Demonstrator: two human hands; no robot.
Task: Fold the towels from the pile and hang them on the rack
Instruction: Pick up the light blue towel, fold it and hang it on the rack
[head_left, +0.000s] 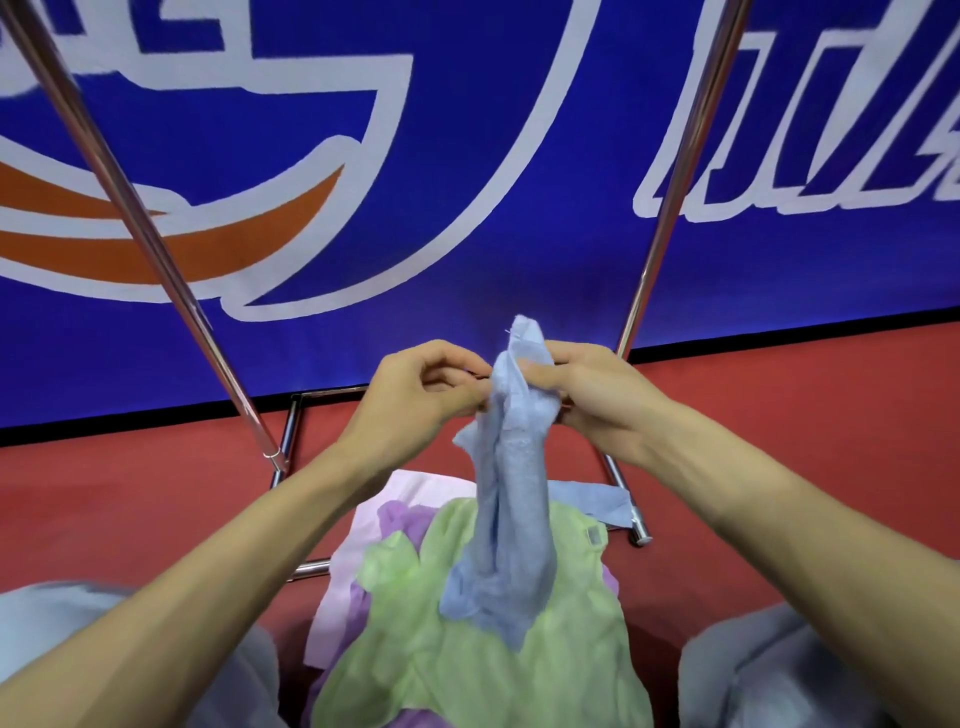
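Towel (511, 467) pinched between both hands.

Red floor (104, 509) bears towel pile (467, 649) and chrome rack (291, 431)

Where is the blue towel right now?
In the head view, the blue towel hangs centre frame, pinched at its top between the left hand and right hand, its lower end resting on the green towel.
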